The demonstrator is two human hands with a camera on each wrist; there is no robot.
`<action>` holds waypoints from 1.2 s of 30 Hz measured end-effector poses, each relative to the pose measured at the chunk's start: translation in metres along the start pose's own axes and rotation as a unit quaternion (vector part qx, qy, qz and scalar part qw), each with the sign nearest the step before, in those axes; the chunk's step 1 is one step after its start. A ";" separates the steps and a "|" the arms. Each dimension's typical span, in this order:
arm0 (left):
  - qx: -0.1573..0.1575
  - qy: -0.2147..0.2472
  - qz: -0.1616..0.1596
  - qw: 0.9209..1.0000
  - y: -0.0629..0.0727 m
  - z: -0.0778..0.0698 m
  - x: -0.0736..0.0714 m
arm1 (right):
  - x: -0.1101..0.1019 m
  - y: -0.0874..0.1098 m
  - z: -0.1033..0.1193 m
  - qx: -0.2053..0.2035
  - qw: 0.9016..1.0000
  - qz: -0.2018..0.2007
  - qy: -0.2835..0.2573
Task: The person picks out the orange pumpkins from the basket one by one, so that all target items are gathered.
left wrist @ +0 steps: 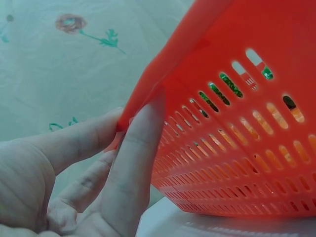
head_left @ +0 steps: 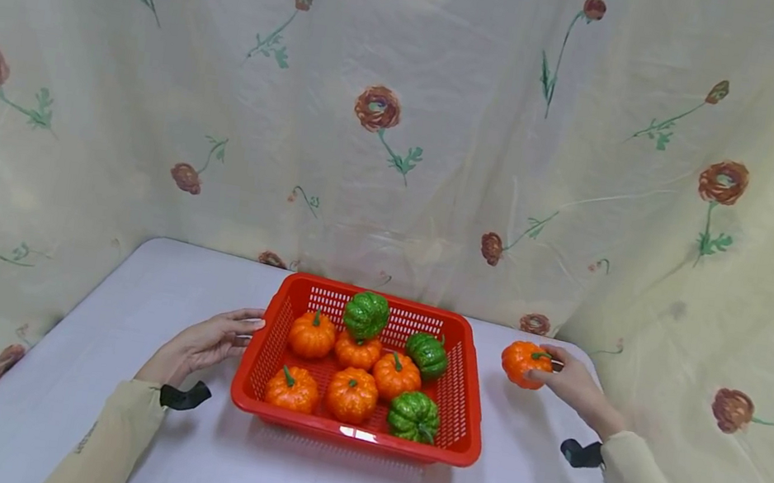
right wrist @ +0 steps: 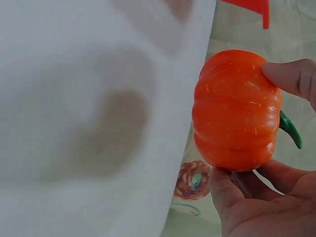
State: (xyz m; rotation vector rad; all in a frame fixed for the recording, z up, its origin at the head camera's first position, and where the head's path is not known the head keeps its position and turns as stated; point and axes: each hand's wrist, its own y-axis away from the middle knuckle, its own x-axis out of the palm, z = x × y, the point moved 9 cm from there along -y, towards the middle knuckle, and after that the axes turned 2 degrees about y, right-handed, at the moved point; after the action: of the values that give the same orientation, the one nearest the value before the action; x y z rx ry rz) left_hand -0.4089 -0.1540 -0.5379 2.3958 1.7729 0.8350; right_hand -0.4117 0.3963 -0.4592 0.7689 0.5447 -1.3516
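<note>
A red plastic basket (head_left: 358,436) with slotted walls stands in the middle of the table, holding several small orange pumpkins (head_left: 352,395) and three green ones (head_left: 414,417). One green pumpkin (head_left: 366,315) lies on top of an orange one at the back. At the basket's left side, my left hand (head_left: 214,343) pinches the rim (left wrist: 153,79) between thumb and fingers. To the right of the basket, my right hand (head_left: 572,383) grips an orange pumpkin (right wrist: 237,111) with thumb and fingertips on opposite sides. Its green stem (right wrist: 290,129) points toward the palm.
The white table (head_left: 176,444) extends around the basket, with a shadow (right wrist: 118,128) cast on it in the right wrist view. A flower-patterned curtain (head_left: 438,199) hangs behind the table and along both sides. Each wrist wears a black band (head_left: 185,396).
</note>
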 end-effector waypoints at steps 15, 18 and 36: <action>0.000 0.019 0.024 1.000 0.000 0.001 0.005 | 0.019 -0.012 -0.041 0.036 0.999 -0.014 -0.026; 0.001 0.023 0.029 0.999 0.001 0.001 0.006 | 0.023 -0.013 -0.046 0.044 0.998 -0.015 -0.035; -0.009 0.035 0.011 0.999 0.001 0.002 0.002 | 0.036 -0.012 -0.056 0.063 0.997 -0.010 -0.033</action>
State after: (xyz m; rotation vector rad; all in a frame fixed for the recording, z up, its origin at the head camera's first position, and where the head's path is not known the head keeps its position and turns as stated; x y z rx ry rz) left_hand -0.4069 -0.1517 -0.5382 2.4070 1.7587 0.9440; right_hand -0.4133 0.4149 -0.5247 0.8192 0.4192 -1.4352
